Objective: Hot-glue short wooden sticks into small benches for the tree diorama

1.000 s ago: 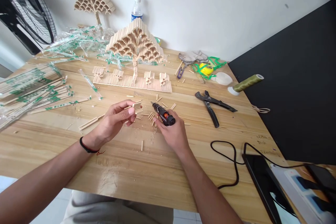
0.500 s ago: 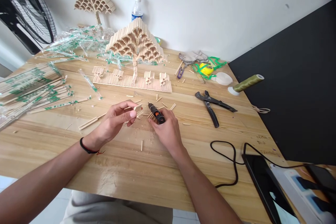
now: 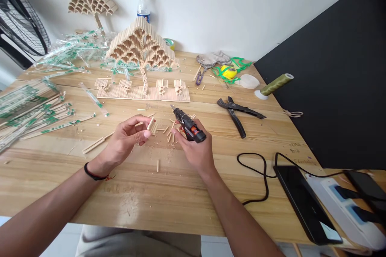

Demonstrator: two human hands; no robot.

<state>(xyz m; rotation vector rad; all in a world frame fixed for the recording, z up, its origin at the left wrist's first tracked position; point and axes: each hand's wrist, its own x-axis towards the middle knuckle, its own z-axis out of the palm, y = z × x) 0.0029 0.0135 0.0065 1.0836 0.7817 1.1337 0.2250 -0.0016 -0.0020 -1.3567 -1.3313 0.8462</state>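
Observation:
My left hand (image 3: 128, 138) pinches a small bundle of short wooden sticks (image 3: 151, 124) between thumb and fingers, just above the wooden table (image 3: 144, 192). My right hand (image 3: 194, 150) grips a small black and orange glue gun (image 3: 188, 124), its nozzle pointing up and left, a short way from the bundle. Loose cut stick pieces (image 3: 169, 132) lie scattered on the table between the two hands. Behind them stands a wooden stick tree model (image 3: 141, 46) on a slatted base (image 3: 141, 93) with small stick tables.
Wrapped chopsticks (image 3: 33, 108) pile up at the left. Black pliers (image 3: 237, 112), a green thread spool (image 3: 273, 86), scissors (image 3: 202, 72) and a yellow tape measure (image 3: 228, 72) lie at the right. A phone (image 3: 306, 202) with a black cable and a power strip (image 3: 346, 204) sit near right. A bottle (image 3: 143, 6) and second tree (image 3: 90, 2) stand at the back.
My right hand lowered the glue gun toward the table, then lifted it again with the nozzle tilted up. The left hand kept hold of the stick bundle. The view shifted slightly right.

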